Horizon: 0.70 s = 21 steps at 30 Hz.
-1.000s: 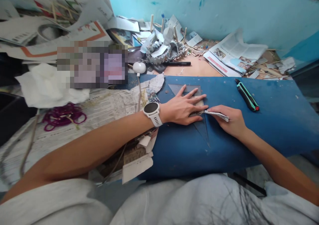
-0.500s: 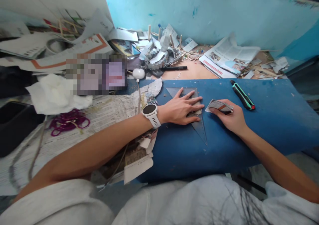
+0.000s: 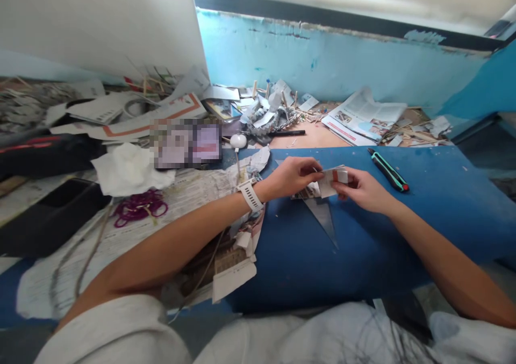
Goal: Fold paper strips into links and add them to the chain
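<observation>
Folded paper pieces [image 3: 328, 182] are held just above the blue mat [image 3: 298, 267], between both hands. My right hand [image 3: 358, 189] is closed on their right end, thumb and fingers pinching. At their left edge my left hand [image 3: 296, 177], with a white watch on the wrist, has its fingers pinched on the paper. Beneath the hands a clear set square [image 3: 322, 219] lies on the mat, its long tip pointing toward my body. A printed scrap [image 3: 307, 192] rests on the set square, partly hidden by my left hand.
A black and green cutter [image 3: 389, 171] lies right of my hands. Newspaper with purple cord [image 3: 139, 208] and a white tissue [image 3: 131, 169] covers the left. Behind are a black pen [image 3: 288, 133], a silver woven object [image 3: 268, 118], folded newspaper [image 3: 363, 118] and sticks.
My left hand has lifted from flat on the set square and closed on the paper. My right hand has brought the paper left to meet it. The view has tilted up.
</observation>
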Each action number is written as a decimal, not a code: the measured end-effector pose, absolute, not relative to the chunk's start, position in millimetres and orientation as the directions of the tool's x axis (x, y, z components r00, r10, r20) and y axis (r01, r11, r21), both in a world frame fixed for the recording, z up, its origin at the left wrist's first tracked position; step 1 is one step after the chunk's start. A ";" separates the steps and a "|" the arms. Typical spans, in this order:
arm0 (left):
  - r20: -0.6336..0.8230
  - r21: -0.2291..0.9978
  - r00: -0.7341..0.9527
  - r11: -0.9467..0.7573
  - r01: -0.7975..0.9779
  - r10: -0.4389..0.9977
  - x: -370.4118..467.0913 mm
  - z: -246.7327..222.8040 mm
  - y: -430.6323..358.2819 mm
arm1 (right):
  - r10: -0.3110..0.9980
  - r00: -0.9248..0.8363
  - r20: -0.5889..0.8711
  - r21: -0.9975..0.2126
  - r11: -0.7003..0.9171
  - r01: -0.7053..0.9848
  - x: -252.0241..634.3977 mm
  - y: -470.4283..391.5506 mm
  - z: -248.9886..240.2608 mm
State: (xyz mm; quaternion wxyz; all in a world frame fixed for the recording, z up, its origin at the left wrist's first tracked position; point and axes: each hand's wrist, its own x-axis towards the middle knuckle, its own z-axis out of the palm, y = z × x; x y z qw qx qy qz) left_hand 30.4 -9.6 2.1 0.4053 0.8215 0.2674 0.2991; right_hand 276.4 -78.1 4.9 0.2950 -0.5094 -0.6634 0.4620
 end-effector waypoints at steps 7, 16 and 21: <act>0.275 0.812 0.621 -0.523 0.259 0.734 23.8 -11.3 3.7 | 0.906 -0.344 -0.248 -0.868 -0.049 0.495 317.0 -18.8 7.4; 0.295 0.739 0.644 -0.595 0.315 0.706 17.9 -22.2 4.0 | 0.980 0.018 -0.197 -0.930 -0.193 0.313 368.3 57.4 4.4; 0.292 0.678 0.662 -0.637 0.367 0.691 15.6 -21.3 4.6 | 0.935 0.353 0.028 -0.996 -0.006 0.094 406.8 58.7 12.5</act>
